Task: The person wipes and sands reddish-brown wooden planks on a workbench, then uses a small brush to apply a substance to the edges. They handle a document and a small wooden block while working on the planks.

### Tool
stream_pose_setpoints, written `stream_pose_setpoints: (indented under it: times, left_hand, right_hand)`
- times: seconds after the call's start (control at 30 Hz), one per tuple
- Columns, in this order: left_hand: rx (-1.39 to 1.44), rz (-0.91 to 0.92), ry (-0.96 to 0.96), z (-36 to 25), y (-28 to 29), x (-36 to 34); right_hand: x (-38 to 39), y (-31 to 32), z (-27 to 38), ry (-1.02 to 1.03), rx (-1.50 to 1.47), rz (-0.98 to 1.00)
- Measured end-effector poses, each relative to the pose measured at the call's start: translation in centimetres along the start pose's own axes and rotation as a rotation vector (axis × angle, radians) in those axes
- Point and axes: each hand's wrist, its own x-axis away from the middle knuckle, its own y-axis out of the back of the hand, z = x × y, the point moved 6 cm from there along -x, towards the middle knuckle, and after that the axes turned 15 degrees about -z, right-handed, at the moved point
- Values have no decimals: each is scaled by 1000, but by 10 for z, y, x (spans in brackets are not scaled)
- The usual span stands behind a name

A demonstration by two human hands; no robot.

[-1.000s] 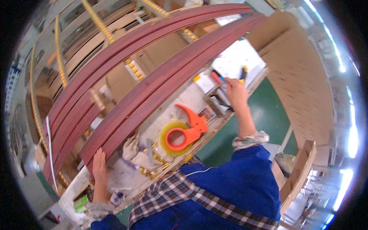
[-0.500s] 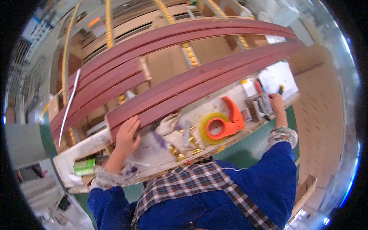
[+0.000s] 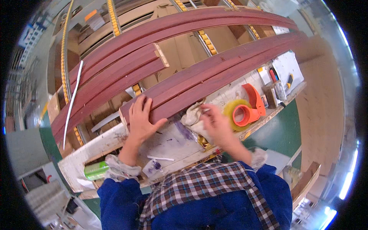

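Note:
Long reddish-brown wooden boards (image 3: 214, 73) lie across the workbench. My left hand (image 3: 141, 120) rests flat, fingers spread, on the near end of the closest boards. My right hand (image 3: 215, 124), blurred by motion, hovers over a crumpled whitish rag (image 3: 191, 116) at the bench's middle; whether it grips the rag I cannot tell. An orange tape dispenser with a yellow roll (image 3: 245, 109) sits just right of that hand.
A second stack of reddish boards (image 3: 115, 73) lies farther back on roller rails with yellow wheels (image 3: 113, 17). A green can (image 3: 96, 170) lies at the bench's left end. Small tools and a white sheet (image 3: 281, 74) sit at the right end. The paint-stained bench edge (image 3: 96, 149) runs in front.
My right hand has drawn back from the tools at the bench's right end to the rag at the middle. My left hand has moved up onto the board ends.

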Motion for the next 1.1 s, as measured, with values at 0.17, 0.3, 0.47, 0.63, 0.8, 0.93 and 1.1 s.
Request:
stream_pose_setpoints:
  times: [0.17,0.3,0.47,0.63,0.8,0.93,1.1]
  left_hand:
    - [24,93,50,-12,-7,10]
    - [46,93,86,-12,-6,13]
    - [55,118,95,-12,-4,12]
    - [53,119,80,-9,-5,13]
    - [43,100,59,-13,-4,9]
    - [50,130,90,-9,-7,13]
    - [43,126,76,-11,-8,12]
  right_hand:
    - [6,-37,-17,36,184,-187]
    - [16,-53,-20,34,205,-221]
    - [18,-54,-12,3,188,-287]
    - [20,-58,-20,9,216,-310]
    - [30,-73,-13,145,188,-233]
    - [29,-70,-18,109,172,-261]
    - [26,-68,-13,149,201,-275]
